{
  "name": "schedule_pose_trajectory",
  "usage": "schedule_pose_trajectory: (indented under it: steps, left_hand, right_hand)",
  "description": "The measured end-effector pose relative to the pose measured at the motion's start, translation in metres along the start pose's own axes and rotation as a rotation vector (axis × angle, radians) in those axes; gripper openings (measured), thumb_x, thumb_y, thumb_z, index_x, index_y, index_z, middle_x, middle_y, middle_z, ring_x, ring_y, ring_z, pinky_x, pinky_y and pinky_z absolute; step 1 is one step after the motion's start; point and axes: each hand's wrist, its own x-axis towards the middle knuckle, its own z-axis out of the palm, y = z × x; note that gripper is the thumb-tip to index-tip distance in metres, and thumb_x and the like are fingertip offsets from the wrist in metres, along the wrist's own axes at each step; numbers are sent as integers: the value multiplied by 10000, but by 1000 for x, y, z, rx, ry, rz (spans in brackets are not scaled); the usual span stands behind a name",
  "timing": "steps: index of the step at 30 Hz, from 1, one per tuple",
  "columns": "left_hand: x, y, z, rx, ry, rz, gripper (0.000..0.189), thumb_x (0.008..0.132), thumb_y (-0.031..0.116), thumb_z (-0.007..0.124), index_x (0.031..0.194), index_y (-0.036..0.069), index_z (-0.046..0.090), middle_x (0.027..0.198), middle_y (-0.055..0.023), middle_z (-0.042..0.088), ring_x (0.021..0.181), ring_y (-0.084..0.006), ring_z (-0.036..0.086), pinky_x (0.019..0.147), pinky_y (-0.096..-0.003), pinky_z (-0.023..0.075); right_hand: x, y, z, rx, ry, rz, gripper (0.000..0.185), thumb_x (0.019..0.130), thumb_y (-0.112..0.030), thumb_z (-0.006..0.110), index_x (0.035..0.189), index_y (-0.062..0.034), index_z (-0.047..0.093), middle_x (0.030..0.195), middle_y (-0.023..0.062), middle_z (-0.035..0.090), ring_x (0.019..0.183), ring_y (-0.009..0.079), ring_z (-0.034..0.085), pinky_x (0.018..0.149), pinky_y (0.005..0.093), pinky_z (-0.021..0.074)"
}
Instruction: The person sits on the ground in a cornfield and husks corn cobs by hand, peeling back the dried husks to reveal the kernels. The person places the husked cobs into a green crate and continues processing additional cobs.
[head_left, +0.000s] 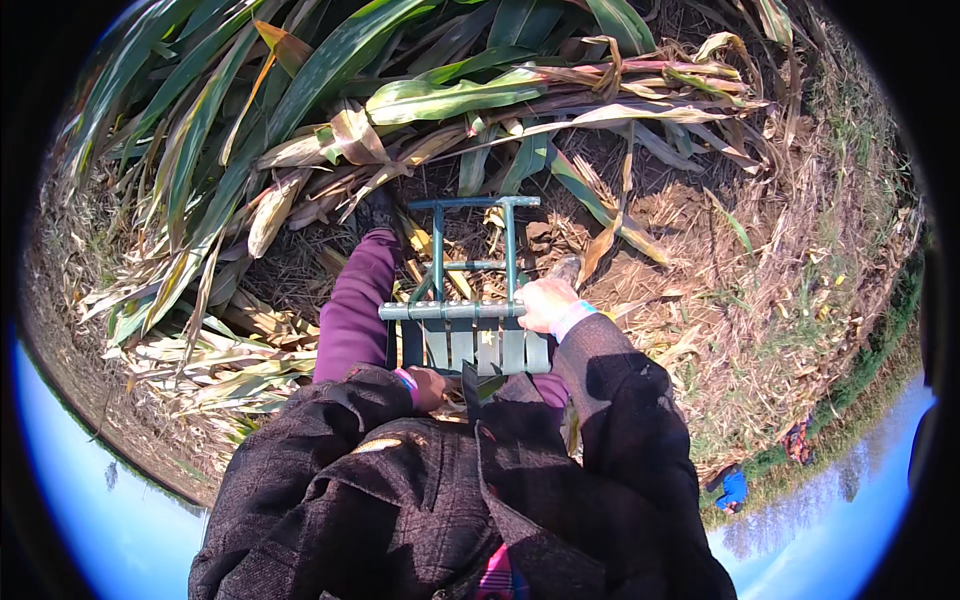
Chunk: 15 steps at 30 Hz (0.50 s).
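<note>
Before my body is a small stool (474, 310) with a green metal frame and a seat of wide grey-green straps. My right hand (541, 304) is closed around the right end of its wrapped seat bar. My left hand (429, 388) is by the seat's near left corner, its fingers partly hidden, so its grip cannot be made out. Beyond the stool lies a heap of cut corn stalks (457, 97) with green and dry leaves. A corn ear in pale husk (274, 214) hangs from the heap at the left.
Dry straw and soil (697, 247) cover the ground to the right. Loose dry corn leaves (247, 367) lie to the left of my purple-trousered leg (358, 300). A person in blue (729, 487) is far off at the lower right, near another distant colourful figure (798, 441).
</note>
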Motion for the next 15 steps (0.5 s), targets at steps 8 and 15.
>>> schedule_pose_trajectory:
  steps: [8,15]
  left_hand:
    - [-38,-12,-66,-451,566,131,313,782,179,565,1063,43,564,982,-210,618,963,-371,579,842,-438,455]
    - [-65,-29,-97,-582,835,186,278,782,134,555,1042,36,551,979,-216,608,955,-376,572,835,-437,456]
  right_hand:
    - [21,-41,-31,-368,411,357,534,741,-142,595,1246,-65,437,1274,167,431,1195,312,407,910,445,354]
    - [31,-112,-62,-158,72,475,676,750,-255,636,1320,-39,344,1381,167,317,1178,340,466,943,442,399]
